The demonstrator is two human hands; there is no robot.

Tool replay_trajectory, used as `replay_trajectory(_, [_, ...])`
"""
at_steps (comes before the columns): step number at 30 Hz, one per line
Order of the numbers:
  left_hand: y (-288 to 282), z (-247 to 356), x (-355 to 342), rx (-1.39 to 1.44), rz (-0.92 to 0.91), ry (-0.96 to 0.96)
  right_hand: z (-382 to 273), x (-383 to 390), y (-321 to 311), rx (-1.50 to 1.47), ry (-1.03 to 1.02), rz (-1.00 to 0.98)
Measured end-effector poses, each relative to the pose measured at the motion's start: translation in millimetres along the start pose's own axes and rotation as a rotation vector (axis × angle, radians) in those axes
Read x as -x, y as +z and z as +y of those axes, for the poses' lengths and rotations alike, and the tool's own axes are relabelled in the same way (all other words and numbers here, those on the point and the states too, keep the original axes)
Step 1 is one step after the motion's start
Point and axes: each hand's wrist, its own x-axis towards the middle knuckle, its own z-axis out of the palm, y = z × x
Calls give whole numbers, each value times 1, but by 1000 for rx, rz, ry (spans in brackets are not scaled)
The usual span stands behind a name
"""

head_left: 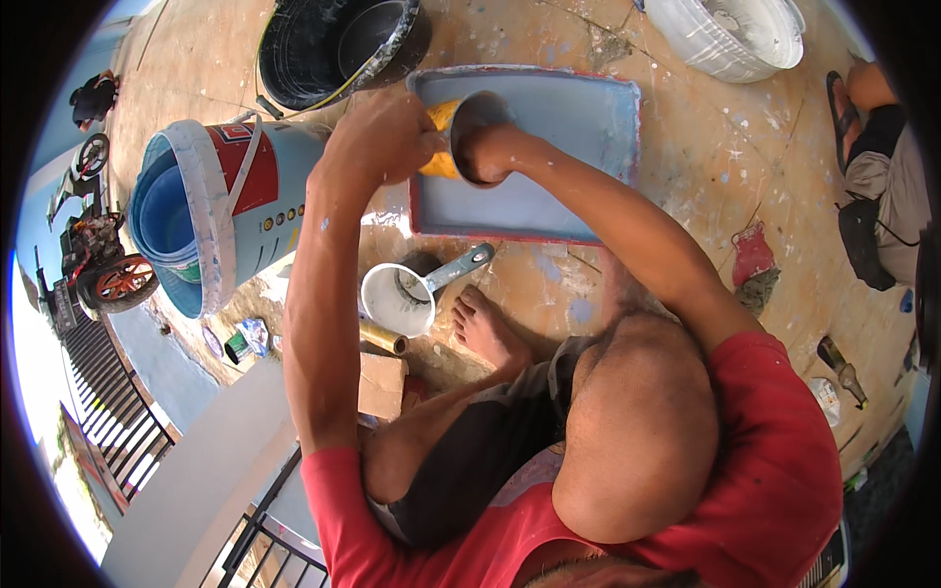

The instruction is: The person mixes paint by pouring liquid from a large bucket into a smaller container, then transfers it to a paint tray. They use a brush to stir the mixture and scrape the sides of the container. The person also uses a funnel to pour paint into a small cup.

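My left hand (377,142) is closed around a yellow can (443,165) with a bare metal inside, tilted so that its mouth faces right. Into that mouth reaches my right hand (490,155); its fingers are hidden by the can's rim. Both hands and the can are over the left part of a rectangular tray (524,236) with a red-stained edge and a pale blue-grey inside. Nearer to me, by my bare foot (488,328), is a white dipper (400,302) with a grey-blue handle.
A large blue paint bucket (270,186) lies tipped at left, a smaller blue container inside it. Behind stand a black bucket (338,49) and a whitish tub (730,34). A brush (841,370) and red cloth (754,257) lie at right, near another person's leg (872,137).
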Motion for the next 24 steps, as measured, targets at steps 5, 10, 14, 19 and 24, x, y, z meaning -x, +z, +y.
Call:
replay_trajectory(5, [7, 28, 22, -91, -97, -139, 23, 56, 25, -993, 110, 735])
replay_trajectory(10, [8, 49, 0, -103, -122, -174, 66, 65, 52, -104, 306, 1244])
replay_trajectory(14, [14, 41, -19, -109, -97, -150, 33, 31, 68, -564, 318, 1285])
replay_trajectory(19, [14, 37, -18, -97, -121, -174, -11, 13, 72, -1594, 279, 1143])
replay_trajectory(24, [19, 40, 4, -61, -78, -193, -2, 34, 44, -747, 82, 490])
